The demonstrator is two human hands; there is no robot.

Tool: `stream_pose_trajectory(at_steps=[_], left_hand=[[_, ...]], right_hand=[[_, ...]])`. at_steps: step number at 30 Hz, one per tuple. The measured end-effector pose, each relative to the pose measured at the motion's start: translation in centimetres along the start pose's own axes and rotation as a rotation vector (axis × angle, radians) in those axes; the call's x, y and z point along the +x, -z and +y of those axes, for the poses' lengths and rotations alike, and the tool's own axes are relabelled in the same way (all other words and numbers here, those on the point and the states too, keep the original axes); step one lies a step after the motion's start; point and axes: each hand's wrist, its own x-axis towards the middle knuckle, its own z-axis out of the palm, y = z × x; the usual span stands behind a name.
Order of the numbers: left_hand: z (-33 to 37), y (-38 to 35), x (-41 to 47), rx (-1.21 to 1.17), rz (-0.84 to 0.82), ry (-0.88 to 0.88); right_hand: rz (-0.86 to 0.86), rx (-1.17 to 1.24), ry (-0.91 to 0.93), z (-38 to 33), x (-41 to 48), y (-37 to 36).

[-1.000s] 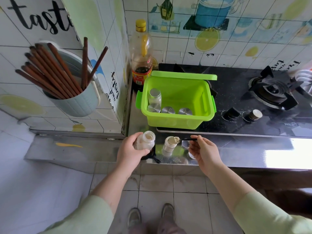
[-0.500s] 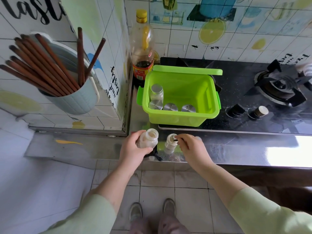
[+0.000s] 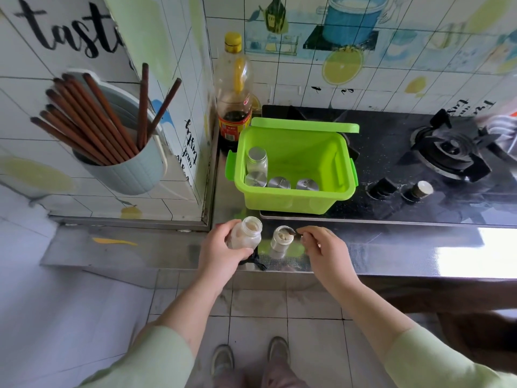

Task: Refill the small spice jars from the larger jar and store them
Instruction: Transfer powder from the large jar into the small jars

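Observation:
My left hand (image 3: 221,250) grips the larger open jar (image 3: 246,233) of pale powder, tilted at the steel counter's front edge. Just right of it stands a small open spice jar (image 3: 282,238), filled with pale powder near its rim. My right hand (image 3: 321,247) pinches a small spoon (image 3: 296,234) whose bowl rests at the small jar's mouth. Behind them a green plastic box (image 3: 296,204) holds several small jars with metal caps (image 3: 279,182), one standing taller at the back left (image 3: 256,161).
An oil bottle with a yellow cap (image 3: 234,91) stands behind the box. The black gas hob (image 3: 447,152) with two knobs (image 3: 419,189) fills the right. A wall cup of chopsticks (image 3: 123,152) hangs at the left. A black cord or cap (image 3: 256,260) lies under the larger jar.
My right hand brought the spoon over the small jar, then drew back slightly to the right, with the spoon's bowl left at the jar's rim. My left hand kept hold of the larger jar.

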Motion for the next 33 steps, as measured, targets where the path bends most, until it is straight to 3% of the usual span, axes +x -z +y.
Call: stream_pose_trajectory(at_steps=[6, 8, 11, 14, 17, 23, 25, 30, 33], left_hand=[[-0.1, 0.0, 0.1, 0.054, 0.000, -0.016], [-0.2, -0.1, 0.3, 0.088, -0.006, -0.036], [-0.1, -0.1, 0.4, 0.131, -0.003, -0.062], [0.2, -0.1, 0.4, 0.171, 0.003, -0.093], [0.5, 0.0, 0.3, 0.224, -0.010, -0.153], [0.7, 0.4, -0.1, 0.351, -0.057, -0.247], [0.9, 0.7, -0.2, 0.395, -0.077, -0.271], [1.4, 1.2, -0.1, 0.447, -0.073, -0.328], [1.5, 1.3, 0.2, 0.449, -0.068, -0.355]], right_hand=[[0.238, 0.747, -0.502, -2.1, 0.3, 1.6], [0.263, 1.027, -0.586, -3.4, 0.2, 2.2], [0.218, 1.190, -0.599, -4.9, 0.1, 2.5], [0.164, 1.049, -0.507, -6.3, -0.1, 2.4], [0.107, 0.724, -0.308, -6.6, -0.5, 1.7], [-0.042, -0.011, 0.361, -5.6, -1.5, 0.4], [-0.069, -0.101, 0.389, -5.0, -1.7, 0.0], [-0.023, -0.033, 0.310, -5.2, -1.7, -0.9], [-0.068, 0.045, 0.172, -5.9, -1.3, -1.2]])
